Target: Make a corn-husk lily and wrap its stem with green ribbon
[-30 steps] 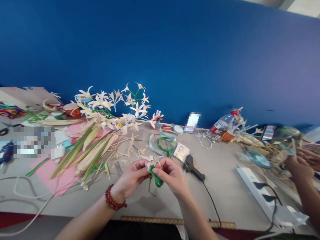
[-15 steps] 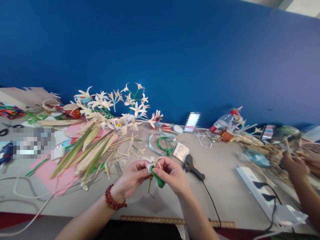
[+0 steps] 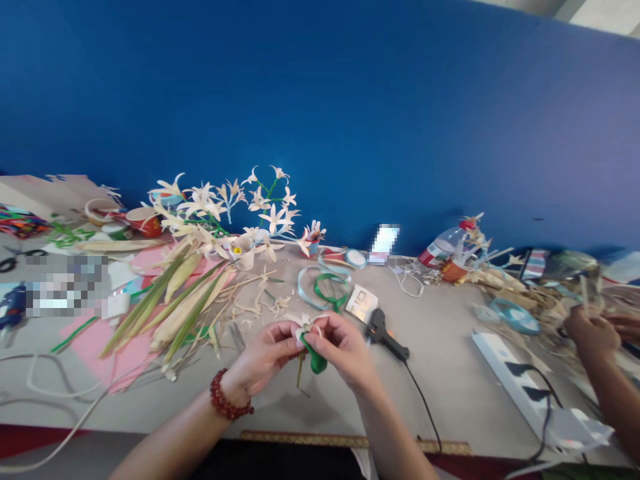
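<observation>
My left hand [image 3: 263, 357], a red bead bracelet [image 3: 223, 403] on its wrist, pinches a small cream handmade flower [image 3: 305, 323] just below its petals. My right hand [image 3: 343, 347] is closed on a green ribbon [image 3: 315, 359] that curls round the flower's thin stem, which hangs down between the two hands. Both hands hover above the grey table [image 3: 450, 373] near its front edge.
A black glue gun [image 3: 384, 333] lies right of my hands, its cord running to the front edge. Corn husks [image 3: 175, 300], finished cream flowers [image 3: 235, 207], ribbon loops [image 3: 325, 287] and a white power strip [image 3: 520, 393] crowd the table. Another person's hands [image 3: 597, 330] work at far right.
My hands have stayed in place; the right fingers shifted the green ribbon slightly around the stem. The other person's hands at the right moved a little.
</observation>
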